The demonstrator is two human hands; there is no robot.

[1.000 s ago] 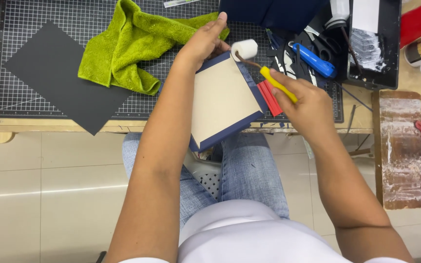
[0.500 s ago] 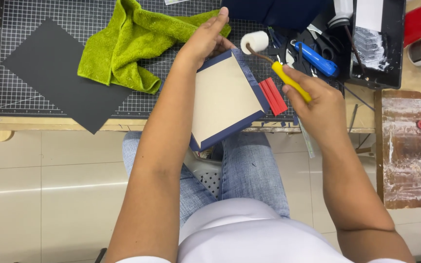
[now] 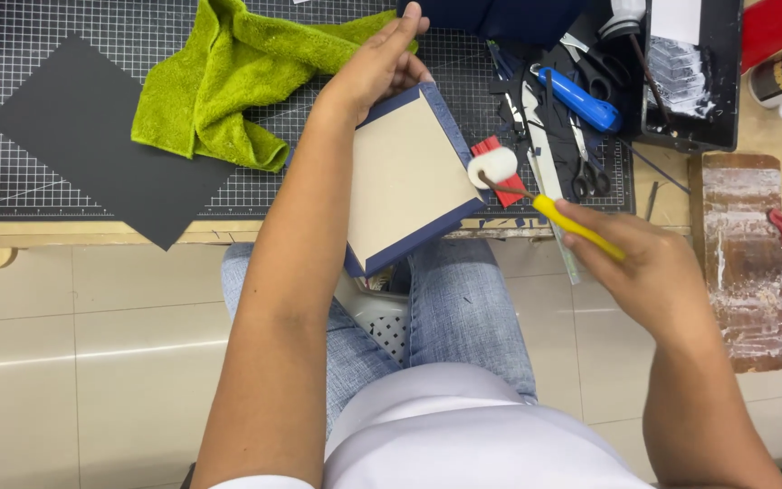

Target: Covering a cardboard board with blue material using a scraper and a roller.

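Left hand [image 3: 375, 71]: fingers closed on far edge of tan board with navy cloth border [image 3: 406, 179], board held tilted over table's near edge and above lap. Right hand [image 3: 652, 263]: clamped around yellow handle of small roller [image 3: 536, 195], white foam head touching board's right edge (navy border there). Just right of roller head: red-bristled brush [image 3: 498, 163], partly hidden. Beneath and beyond: gridded cutting mat [image 3: 65, 36] on wooden table [image 3: 74, 234]. Far left on mat: black sheet [image 3: 92, 136], one corner overhanging table's near edge. Beside it, left of gripping hand: crumpled green towel [image 3: 228, 81]. Right of board: metal ruler [image 3: 549, 195], scissors [image 3: 586, 172], blue-handled tool [image 3: 581, 98], black offcuts. Far right: black tray [image 3: 726, 91] streaked white inside; red container [image 3: 776, 23]; glue-stained wooden board [image 3: 742, 254]. Near: blue jeans [image 3: 463, 317], white perforated basket [image 3: 386, 317] between knees, tiled floor [image 3: 65, 362].
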